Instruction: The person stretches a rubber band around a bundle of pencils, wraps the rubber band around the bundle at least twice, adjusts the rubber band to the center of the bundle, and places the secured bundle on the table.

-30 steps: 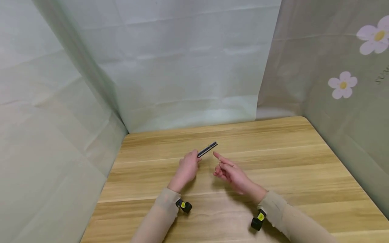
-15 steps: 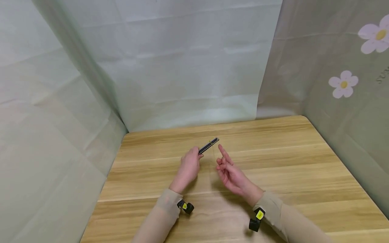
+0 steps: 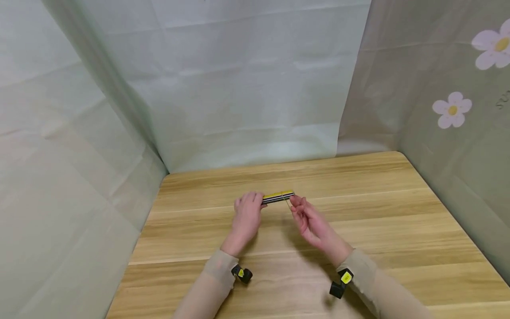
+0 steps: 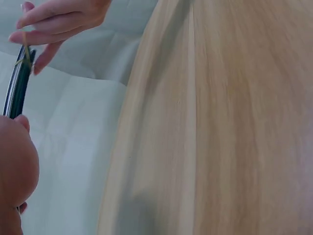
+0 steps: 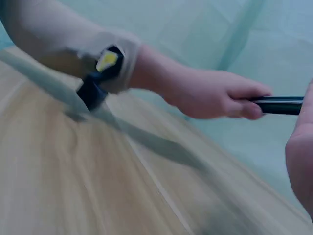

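Left hand (image 3: 247, 215) grips one end of a pen bundle (image 3: 278, 197), held level above the tabletop (image 3: 398, 212) so its free end faces the right hand (image 3: 308, 217), whose fingers pinch a rubber band (image 3: 287, 202) there.

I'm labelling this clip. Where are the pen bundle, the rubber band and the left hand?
pen bundle (image 3: 277, 197), head view, middle of the shaft.
rubber band (image 3: 287, 203), head view, strand below the bundle's right end.
left hand (image 3: 247, 217), head view, back of the hand.
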The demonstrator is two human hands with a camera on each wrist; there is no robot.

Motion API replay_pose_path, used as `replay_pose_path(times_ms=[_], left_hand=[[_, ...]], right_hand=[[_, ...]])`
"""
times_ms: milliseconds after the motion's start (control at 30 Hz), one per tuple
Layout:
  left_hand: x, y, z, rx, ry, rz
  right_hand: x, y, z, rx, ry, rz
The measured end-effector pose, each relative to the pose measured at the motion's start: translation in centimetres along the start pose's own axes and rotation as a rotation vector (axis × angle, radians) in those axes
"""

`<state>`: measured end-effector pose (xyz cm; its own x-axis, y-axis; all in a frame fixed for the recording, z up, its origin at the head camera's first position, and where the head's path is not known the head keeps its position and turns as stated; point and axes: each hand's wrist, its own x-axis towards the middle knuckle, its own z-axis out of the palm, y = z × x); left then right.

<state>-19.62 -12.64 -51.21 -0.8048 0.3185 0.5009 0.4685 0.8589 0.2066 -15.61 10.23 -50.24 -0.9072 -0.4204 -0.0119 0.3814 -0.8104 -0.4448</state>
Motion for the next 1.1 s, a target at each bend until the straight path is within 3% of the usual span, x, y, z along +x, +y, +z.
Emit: replay_pose_path(times_ms=[167, 333, 767, 967, 1100], left_hand=[[0.1, -0.3, -0.7, 0.075, -0.027, 0.108], [-0.1, -0.5, -1.0, 0.137, -0.08, 0.156], [-0.9, -1.5, -0.2, 0.204, -0.138, 0.277], [-1.3, -1.3, 0.2, 0.22, -0.184, 0.297], [-1.7, -0.9, 0.6, 0.237, -0.218, 0.297]], right_hand=[[0.2, -0.8, -0.7, -0.303, 0.126, 0.015], [0.3, -1.0, -1.1, -0.532, 0.186, 0.025], [0.5, -1.2, -2.3, -0.753, 0.205, 0.136], [1.1, -1.0, -3.0, -0.868, 0.202, 0.135], [1.2, -0.8, -3.0, -1.027, 0.217, 0.095]])
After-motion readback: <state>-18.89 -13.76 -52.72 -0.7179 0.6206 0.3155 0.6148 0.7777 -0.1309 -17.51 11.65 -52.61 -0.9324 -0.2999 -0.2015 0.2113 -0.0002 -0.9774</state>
